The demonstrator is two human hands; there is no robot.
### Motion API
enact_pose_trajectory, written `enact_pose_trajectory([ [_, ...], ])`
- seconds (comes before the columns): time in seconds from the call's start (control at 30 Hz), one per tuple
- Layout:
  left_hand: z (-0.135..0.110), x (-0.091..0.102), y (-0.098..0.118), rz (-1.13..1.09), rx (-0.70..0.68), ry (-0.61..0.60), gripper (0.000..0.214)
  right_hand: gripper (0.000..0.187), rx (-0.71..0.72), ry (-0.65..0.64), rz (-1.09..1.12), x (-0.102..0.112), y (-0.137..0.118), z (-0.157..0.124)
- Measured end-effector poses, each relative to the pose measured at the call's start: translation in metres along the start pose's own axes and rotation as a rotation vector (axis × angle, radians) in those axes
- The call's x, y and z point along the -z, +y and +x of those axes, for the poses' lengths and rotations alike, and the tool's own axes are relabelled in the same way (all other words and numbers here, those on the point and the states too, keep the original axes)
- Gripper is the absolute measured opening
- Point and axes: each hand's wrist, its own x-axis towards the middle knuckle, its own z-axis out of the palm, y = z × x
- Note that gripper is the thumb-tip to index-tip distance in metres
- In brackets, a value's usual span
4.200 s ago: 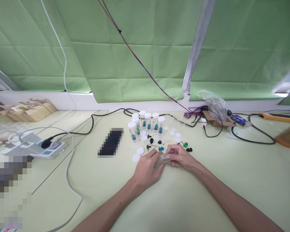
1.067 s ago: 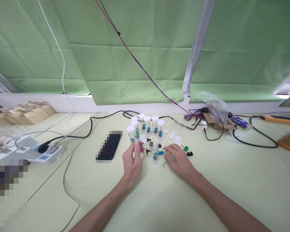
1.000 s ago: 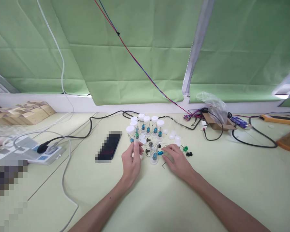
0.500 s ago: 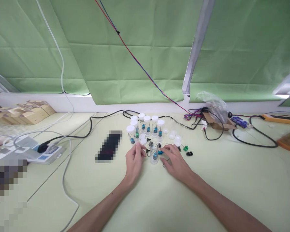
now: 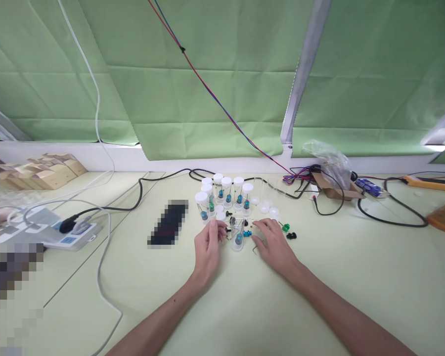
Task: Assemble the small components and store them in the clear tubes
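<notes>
Several tan boxes [image 5: 40, 173] stand at the far left of the counter [image 5: 222, 316], behind a white power strip [image 5: 82, 241] with a black plug [image 5: 68, 224]. Next lies a dark slab [image 5: 169, 223], partly pixelated. Seven capped tubes [image 5: 226, 188] stand upright farther back, blue or green pieces inside. In front of them is the left hand [image 5: 208, 244], fingers curled; whether it grips anything, I cannot tell. Between the two hands, near the left one's fingertips, the open tube [image 5: 238, 232] stands upright with a blue fitting [image 5: 239, 239] low inside. A loose blue part [image 5: 247, 233] lies just right of it, then a hex key [image 5: 254, 249] beside the right hand [image 5: 274, 242], whose thumb and forefinger are parted toward the tube. Farther right come a green part [image 5: 285, 227], a black part [image 5: 291, 236], a cardboard box [image 5: 335, 191] with a clear bag [image 5: 333, 165], and an orange-and-black tool [image 5: 432, 183].
</notes>
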Motion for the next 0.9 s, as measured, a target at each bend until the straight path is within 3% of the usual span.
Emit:
enact_pose_trajectory([
  [0.23, -0.004, 0.001, 0.0, 0.021, -0.047, -0.074, 0.038, 0.027, -0.022, 0.024, -0.015, 0.0, 0.002, -0.001],
  [0.37, -0.004, 0.001, 0.0, 0.046, -0.066, -0.056, 0.04, 0.028, 0.001, 0.014, 0.016, -0.001, -0.001, -0.001],
  [0.63, 0.002, 0.001, -0.004, -0.018, 0.027, 0.063, 0.044, 0.035, 0.114, 0.006, 0.153, 0.005, -0.016, -0.001],
  [0.77, 0.005, 0.002, -0.011, -0.107, 0.12, 0.043, 0.045, 0.046, 0.161, -0.039, 0.191, 0.007, -0.023, -0.003],
  [0.9, 0.004, 0.001, -0.012, -0.101, 0.108, 0.013, 0.046, 0.044, 0.169, -0.066, 0.19, 0.007, -0.026, -0.003],
])
